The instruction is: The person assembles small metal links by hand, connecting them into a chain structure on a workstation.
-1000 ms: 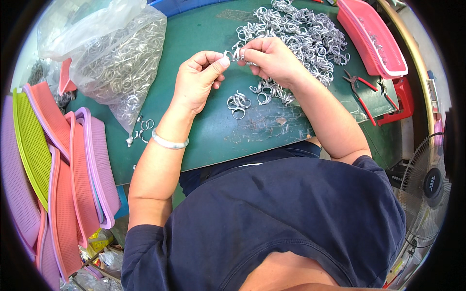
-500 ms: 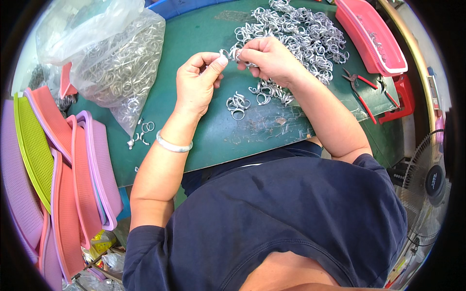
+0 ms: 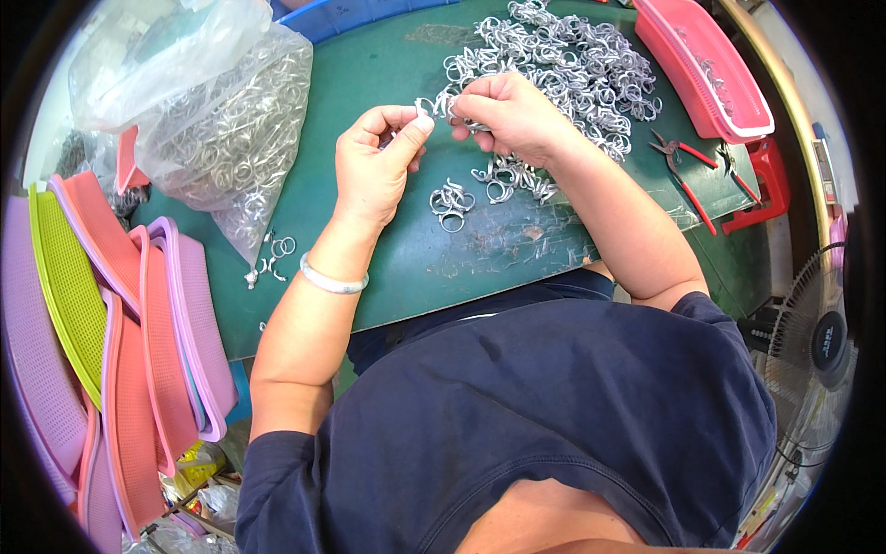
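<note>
The left hand pinches a silver ring, thumb and fingertip drawn close. Just beside it, the right hand curls tight on silver metal; how many pieces I cannot tell. From the hands, a pile of rings crowds 2 o'clock; a small cluster sits at 6, short of the table's near edge. Room opens at 9, toward the plastic bag. Red-handled pliers lie past 3.
</note>
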Demonstrator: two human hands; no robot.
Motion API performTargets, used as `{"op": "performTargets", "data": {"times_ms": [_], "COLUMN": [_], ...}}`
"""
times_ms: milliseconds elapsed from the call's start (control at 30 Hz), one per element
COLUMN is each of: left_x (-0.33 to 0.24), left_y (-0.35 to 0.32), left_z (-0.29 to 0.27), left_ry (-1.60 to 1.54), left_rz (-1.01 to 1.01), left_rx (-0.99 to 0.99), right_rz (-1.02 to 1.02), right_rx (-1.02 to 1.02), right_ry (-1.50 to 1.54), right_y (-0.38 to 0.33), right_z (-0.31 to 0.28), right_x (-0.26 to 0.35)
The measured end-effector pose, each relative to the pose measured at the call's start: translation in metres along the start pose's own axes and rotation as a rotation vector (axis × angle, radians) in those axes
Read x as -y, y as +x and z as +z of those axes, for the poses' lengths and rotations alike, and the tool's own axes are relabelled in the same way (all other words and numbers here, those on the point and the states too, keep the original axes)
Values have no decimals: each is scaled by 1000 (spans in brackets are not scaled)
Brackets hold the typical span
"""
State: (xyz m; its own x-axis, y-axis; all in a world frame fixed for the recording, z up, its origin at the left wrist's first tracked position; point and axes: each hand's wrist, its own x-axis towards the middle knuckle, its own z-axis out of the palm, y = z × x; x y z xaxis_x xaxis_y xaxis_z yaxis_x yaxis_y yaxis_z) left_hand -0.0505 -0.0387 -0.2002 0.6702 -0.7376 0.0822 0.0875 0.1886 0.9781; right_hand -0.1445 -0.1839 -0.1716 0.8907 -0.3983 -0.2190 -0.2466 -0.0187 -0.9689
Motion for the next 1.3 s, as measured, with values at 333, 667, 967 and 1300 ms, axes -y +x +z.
{"op": "performTargets", "data": {"times_ms": [333, 667, 967, 1300], "left_x": [0, 5, 6, 10], "left_y": [0, 2, 0, 5], "left_z": [2, 2, 3, 0], "left_ry": [-60, 61, 94, 225], "left_rz": [-26, 155, 185, 410], "left_rx": [31, -6, -41, -50], "right_rz": [14, 35, 45, -36], "right_rx": [-21, -31, -11, -37], "right_ry": [53, 124, 148, 142], "right_y": [0, -1, -2, -3], "right_z": [1, 3, 6, 10], "right_x": [2, 2, 3, 1]}}
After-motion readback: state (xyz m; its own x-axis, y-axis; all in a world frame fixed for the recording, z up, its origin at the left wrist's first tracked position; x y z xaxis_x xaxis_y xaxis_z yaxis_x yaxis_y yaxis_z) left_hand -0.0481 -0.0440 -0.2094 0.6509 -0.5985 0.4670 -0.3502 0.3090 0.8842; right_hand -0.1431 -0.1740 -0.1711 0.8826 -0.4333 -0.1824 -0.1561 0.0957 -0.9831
